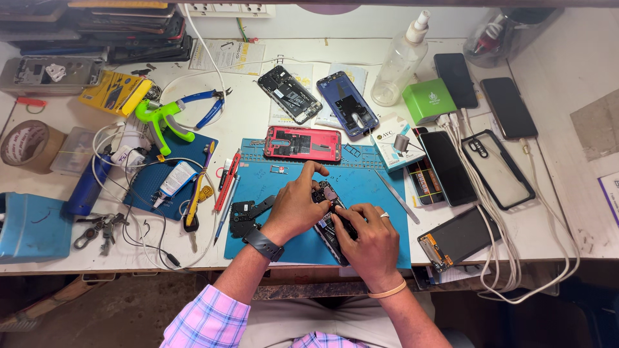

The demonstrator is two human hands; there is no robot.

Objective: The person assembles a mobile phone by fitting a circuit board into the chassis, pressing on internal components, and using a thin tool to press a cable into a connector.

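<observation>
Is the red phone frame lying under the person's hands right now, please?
No, the red phone frame lies on the blue mat beyond both hands, untouched.

Both forearms reach forward and converge. The left hand [295, 205] arches, fingertips pressed down (wrist banded), while the right hand [369, 237] curls close beside it, fingers bent.

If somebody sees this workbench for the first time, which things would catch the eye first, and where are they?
At the centre, the left hand and the right hand work on an opened dark phone lying on the blue rubber work mat. Just behind them, at the mat's far edge, lies a bright red phone frame. To the left, a lime green plastic tool stands out on the white table.
</observation>
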